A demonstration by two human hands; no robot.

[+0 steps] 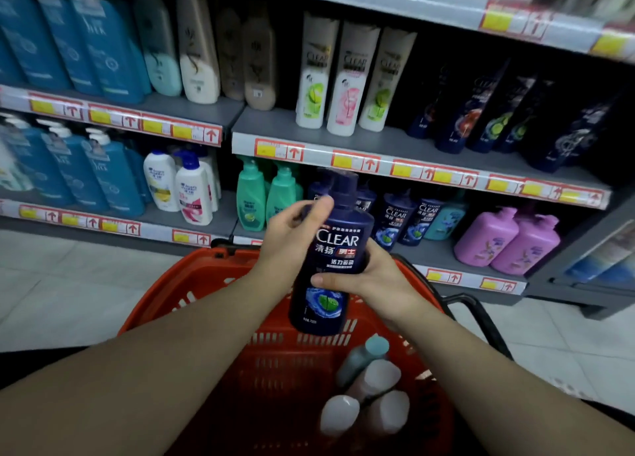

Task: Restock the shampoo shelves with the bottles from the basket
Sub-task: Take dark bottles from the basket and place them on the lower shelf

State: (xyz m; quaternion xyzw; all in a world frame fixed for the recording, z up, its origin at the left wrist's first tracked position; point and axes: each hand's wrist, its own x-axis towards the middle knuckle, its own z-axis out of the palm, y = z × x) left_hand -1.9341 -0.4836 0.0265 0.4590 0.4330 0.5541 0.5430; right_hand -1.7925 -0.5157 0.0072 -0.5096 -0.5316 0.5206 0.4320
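Left hand (292,229) and right hand (364,277) are together holding a dark blue CLEAR shampoo bottle (331,249) in the air, nearly upright with its label facing the camera. The left hand is curling round the bottle's shoulder from the left, its thumb lying up against the neck just below the pump cap. The right hand is wrapping round the bottle's middle from the right, its thumb pressing across the front of the label.

The bottle is hanging above the red plastic basket (206,277), which is sitting on the tiled floor (68,284) in front of the shelves. Inside the basket, toward its right side, a teal-capped bottle (366,354) is lying beside three pale-capped bottles (381,376) that are bunching close together.

Behind the held bottle, on the lowest shelf (433,253), matching dark blue CLEAR bottles (395,218) are standing in a row. Green pump bottles (251,201) are standing to their left, and purple bottles (508,239) are standing further right. On the shelf above, three white CLEAR bottles (343,77) are standing side by side, with dark CLEAR bottles (481,112) well to their right. In the left bay, tall blue bottles (103,43) are filling the upper shelf, and white pump bottles (192,194) are standing below them. Red and yellow price tags (354,162) are running along the shelf edges.
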